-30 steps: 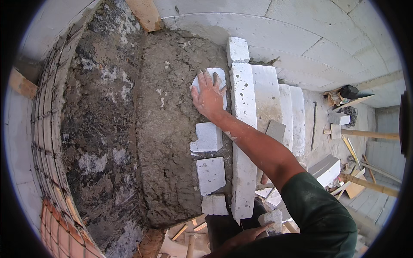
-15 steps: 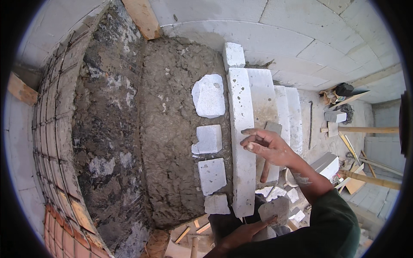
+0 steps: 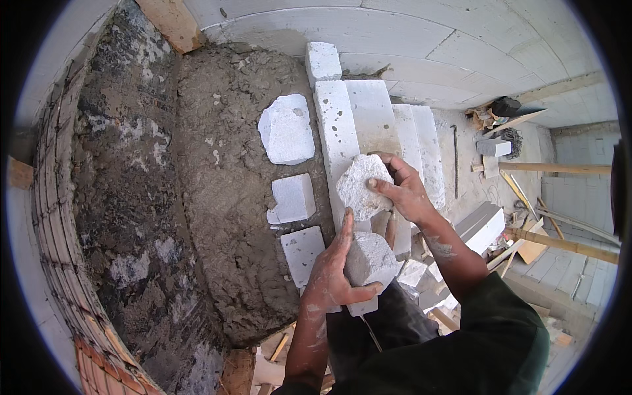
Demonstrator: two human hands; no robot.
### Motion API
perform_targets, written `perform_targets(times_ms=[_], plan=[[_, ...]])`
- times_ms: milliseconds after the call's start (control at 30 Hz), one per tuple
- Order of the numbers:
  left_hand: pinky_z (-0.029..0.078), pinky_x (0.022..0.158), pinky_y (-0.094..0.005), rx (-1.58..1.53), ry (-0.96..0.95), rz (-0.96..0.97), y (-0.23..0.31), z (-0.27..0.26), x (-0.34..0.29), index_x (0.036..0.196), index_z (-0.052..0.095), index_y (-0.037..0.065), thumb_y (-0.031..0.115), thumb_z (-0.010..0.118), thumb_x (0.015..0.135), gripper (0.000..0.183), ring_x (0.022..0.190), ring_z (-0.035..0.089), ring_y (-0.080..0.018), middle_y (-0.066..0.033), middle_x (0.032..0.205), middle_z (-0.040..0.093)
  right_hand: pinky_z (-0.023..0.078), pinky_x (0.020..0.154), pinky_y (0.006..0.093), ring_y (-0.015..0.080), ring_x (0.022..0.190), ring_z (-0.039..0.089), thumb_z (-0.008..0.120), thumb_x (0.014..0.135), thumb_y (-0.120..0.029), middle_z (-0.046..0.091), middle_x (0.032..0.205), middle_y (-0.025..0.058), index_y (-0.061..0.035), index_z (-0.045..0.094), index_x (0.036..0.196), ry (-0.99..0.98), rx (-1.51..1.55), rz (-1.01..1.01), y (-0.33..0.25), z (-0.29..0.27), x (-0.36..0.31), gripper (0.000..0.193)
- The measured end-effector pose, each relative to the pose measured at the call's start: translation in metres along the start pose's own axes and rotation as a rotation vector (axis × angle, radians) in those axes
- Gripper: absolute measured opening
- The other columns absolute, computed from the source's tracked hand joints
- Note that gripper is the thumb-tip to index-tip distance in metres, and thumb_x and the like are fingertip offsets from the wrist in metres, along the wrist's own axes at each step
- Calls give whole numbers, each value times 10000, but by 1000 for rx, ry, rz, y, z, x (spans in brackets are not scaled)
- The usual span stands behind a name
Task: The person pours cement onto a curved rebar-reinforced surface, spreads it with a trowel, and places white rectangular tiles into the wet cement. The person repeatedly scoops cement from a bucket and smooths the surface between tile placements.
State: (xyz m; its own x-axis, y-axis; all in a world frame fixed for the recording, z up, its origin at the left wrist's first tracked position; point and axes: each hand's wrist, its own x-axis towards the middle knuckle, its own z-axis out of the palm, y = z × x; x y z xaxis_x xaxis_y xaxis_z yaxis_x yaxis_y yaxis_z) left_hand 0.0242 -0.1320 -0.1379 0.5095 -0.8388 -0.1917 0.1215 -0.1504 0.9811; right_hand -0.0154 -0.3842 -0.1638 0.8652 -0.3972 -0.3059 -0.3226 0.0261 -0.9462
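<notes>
Two rough, angular masonry chunks (image 3: 359, 181) (image 3: 370, 258)

Pale block walls (image 3: 408, 33); grey floor (image 3: 471, 187), timber (image 3: 559, 168) lying about; bright light.

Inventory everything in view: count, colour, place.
rough chunk: 1, white, centre
squarish chunk: 1, greyish, lower centre
mortar: 1 bed, grey, left of centre
block pieces: 3+, white, on mortar
long block: 1, white, right of mortar
small block: 1, white, upper centre
stepped blocks: 3+, white, beside long block
block walls: several, pale grey, top, right
dark panel: 1, blackish, left of mortar
bar mesh: 1, dark, far left
planks: several, tan, scattered
poles: 2+, tan, right
rod: 1, black, right
rubble: uncountable, whitish, lower right
sleeve: 1, dark green, lower right
right hand: 1, dusty, gripping rough chunk
left hand: 1, dusty, gripping squarish chunk
</notes>
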Motion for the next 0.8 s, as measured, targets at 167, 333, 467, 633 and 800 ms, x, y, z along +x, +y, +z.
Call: perform_targets(times_ms=[167,333,467,633,800], plan=[[402,1193,-440,-478,226,-19,-23,7,2,1694,146,-25,338,883,680,1305,1435,495,-344,-242,1592,448,521,1043,335,175,1174,667,736,1007,-119,696,1284,115,18,583,1424,357,495,-33,68,-47,65,465],[466,1142,-415,-756,411,-10,-35,5,8,1659,234,-44,376,826,716,1191,1380,553,-306,-226,1560,473,510,1062,331,185,1202,654,701,1012,-67,671,1334,123,37,539,1443,464,364,-142,113,-51,112,472],[481,1136,-419,-797,463,-7,-30,11,26,1646,262,-45,399,820,724,1165,1383,560,-310,-224,1559,482,501,1081,332,185,1213,650,672,1020,-48,657,1346,123,35,540,1427,461,1,-177,171,-72,125,435],[451,1164,-427,-683,560,-8,-26,8,43,1658,240,-40,463,848,731,1217,1420,524,-308,-223,1599,438,515,1073,358,237,1258,632,713,1026,-155,651,1364,162,48,521,1462,471,-143,-134,111,-54,87,518],[357,1226,-458,-664,518,77,-6,10,83,1698,128,-31,576,755,825,1235,1520,396,-326,-238,1682,313,475,1140,426,306,1339,592,842,928,-347,615,1440,188,14,441,1571,-159,90,-235,-13,-12,6,840]])
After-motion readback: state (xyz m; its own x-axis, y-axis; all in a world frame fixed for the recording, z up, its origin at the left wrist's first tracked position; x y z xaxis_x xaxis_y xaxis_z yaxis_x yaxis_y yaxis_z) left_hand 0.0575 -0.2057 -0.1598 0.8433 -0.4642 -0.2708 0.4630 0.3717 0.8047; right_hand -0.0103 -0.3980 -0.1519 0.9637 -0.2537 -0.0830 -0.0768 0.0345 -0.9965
